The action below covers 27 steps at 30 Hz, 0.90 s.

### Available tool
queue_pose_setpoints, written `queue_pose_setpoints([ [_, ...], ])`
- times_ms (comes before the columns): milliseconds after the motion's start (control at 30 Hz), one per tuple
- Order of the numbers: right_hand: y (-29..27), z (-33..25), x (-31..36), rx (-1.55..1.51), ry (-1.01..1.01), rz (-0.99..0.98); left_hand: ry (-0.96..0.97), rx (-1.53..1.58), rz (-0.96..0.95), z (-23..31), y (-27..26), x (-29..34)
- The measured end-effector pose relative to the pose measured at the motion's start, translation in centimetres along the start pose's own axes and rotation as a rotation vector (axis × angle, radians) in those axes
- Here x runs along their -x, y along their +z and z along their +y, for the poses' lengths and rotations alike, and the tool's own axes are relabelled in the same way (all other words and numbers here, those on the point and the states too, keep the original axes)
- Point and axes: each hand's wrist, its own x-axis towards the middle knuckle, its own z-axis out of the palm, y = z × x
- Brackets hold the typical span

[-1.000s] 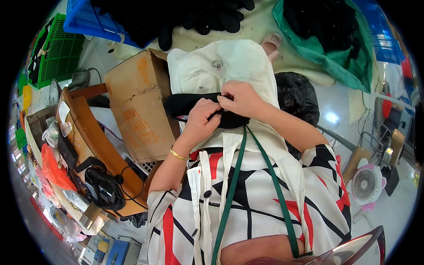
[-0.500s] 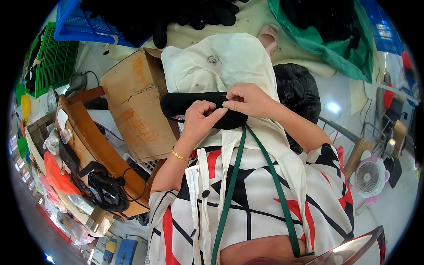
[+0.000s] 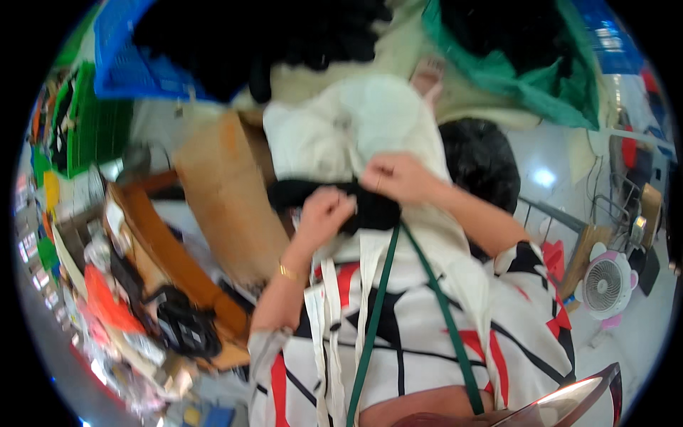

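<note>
A long, soft black fabric piece (image 3: 377, 212) lies across my lap, over a cream cloth apron (image 3: 384, 107). My left hand (image 3: 325, 215), fingers curled, grips it near its middle. Just to the right and slightly higher, my right hand (image 3: 400, 176) is closed with thumb and forefinger pinched at the upper edge of the fabric. Motion blur hides whether anything thin sits between those fingertips. A gap separates the two hands. Green straps (image 3: 377, 306) hang down over my patterned top.
Ahead are a blue crate (image 3: 117, 64) and a green bag (image 3: 569, 92), both with black items. A cardboard box (image 3: 220, 199) and a cluttered wooden table (image 3: 178, 249) stand left. At right are a black plastic bag (image 3: 480, 164) and a white fan (image 3: 605, 285).
The view has shifted and blurred, so the surroundings sit differently. My hands have moved slightly apart; the right no longer meets the left thumb. The black fabric stays on my lap.
</note>
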Motion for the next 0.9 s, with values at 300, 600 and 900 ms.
queue_pose_setpoints([
  [300,2.4,-0.5,-1.5,0.223,-0.355,0.086,-0.115,0.152,-0.010,0.7,-0.5,0.5],
  [600,6.4,1.3,-0.6,-0.191,-0.127,0.499,-0.043,0.074,0.131,1.1,0.4,0.3],
  [900,4.9,1.4,-1.2,-0.138,-0.149,0.324,-0.146,0.139,0.088,0.0,0.2,0.7],
])
